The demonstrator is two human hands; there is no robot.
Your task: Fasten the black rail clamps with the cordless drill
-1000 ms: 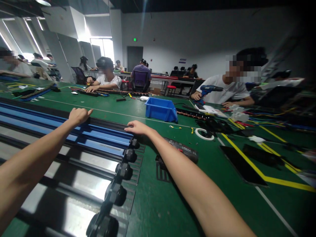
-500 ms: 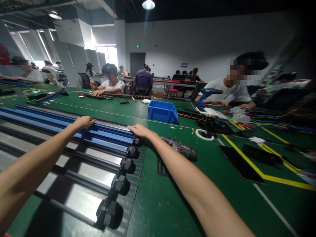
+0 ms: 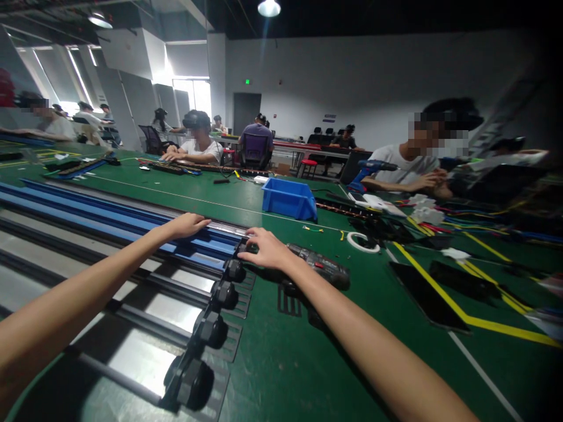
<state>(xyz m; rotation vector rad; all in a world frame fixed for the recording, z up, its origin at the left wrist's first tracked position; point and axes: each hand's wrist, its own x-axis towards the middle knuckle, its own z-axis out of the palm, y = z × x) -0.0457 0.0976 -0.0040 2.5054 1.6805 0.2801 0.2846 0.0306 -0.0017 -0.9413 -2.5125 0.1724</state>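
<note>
Green table [image 3: 277, 357] bears blue rails [image 3: 109, 218] — right hand [image 3: 266, 248] splayed beside, left hand [image 3: 187, 225] — grip unclear.

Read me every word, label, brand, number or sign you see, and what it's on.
No text is readable.
Drill: marking, too blurred.
Green sign on the far wall: too small.
Purple-and-white sign, same wall: too small.
Blue rails by the hands: no lettering visible.

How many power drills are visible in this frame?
2: a black drill lies near the right hand; a blue drill stands upright beside the co-worker at far right. Others may be hidden.
</note>
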